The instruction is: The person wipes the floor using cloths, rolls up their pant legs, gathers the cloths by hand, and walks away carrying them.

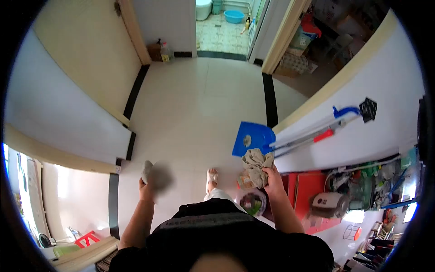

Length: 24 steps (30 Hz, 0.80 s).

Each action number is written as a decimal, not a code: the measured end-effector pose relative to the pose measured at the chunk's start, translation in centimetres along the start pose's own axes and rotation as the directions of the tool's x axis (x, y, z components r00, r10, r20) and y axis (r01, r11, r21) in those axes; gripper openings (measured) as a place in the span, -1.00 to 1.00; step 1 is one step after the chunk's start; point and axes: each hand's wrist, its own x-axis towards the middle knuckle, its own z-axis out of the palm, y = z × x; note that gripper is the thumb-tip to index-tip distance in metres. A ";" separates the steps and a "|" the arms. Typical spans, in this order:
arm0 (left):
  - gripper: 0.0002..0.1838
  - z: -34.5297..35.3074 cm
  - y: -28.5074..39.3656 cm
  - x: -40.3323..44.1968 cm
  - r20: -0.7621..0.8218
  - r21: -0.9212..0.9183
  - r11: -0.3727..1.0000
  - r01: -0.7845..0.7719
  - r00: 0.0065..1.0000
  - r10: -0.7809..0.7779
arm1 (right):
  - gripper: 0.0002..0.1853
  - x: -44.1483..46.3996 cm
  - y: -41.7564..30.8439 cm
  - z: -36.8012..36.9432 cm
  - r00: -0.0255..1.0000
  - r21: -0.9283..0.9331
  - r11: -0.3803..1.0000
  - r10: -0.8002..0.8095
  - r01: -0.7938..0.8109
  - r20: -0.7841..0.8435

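My right hand (273, 182) is closed around a crumpled beige cloth (256, 162), which bunches up above the fingers. On the other side, my left hand (145, 191) grips a small grey-beige bundle (147, 171) that looks like cloth. A dark blurred smudge beside it hides part of its outline. Just beyond the beige cloth is a blue dustpan (250, 131), its long handle running toward the right wall. One foot in a light slipper (211, 176) shows on the floor between my hands.
Pale tiled floor (199, 99) leads to a bathroom doorway with a blue basin (234, 17). A bottle (165, 52) stands by the far left wall. At right are a red cabinet (304, 190), a white appliance (330, 205) and a plastic-covered container (252, 202). Doorways open on both sides.
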 end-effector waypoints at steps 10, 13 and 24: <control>-0.45 3.8 7.9 7.8 -0.167 -0.017 0.984 -0.178 0.971 0.173 | -0.52 16.3 -6.4 11.5 0.991 -0.020 1.000 0.019 -0.016 0.134; -0.51 5.0 10.0 10.7 0.056 -0.486 0.870 -0.085 0.990 0.128 | -0.54 21.3 -7.3 15.1 0.997 -0.055 0.997 0.066 -0.063 0.049; -0.43 20.2 22.8 30.8 -0.024 0.090 0.993 -0.081 0.996 0.083 | -0.57 33.9 -12.2 24.3 0.987 -0.038 0.987 -0.156 0.155 -0.046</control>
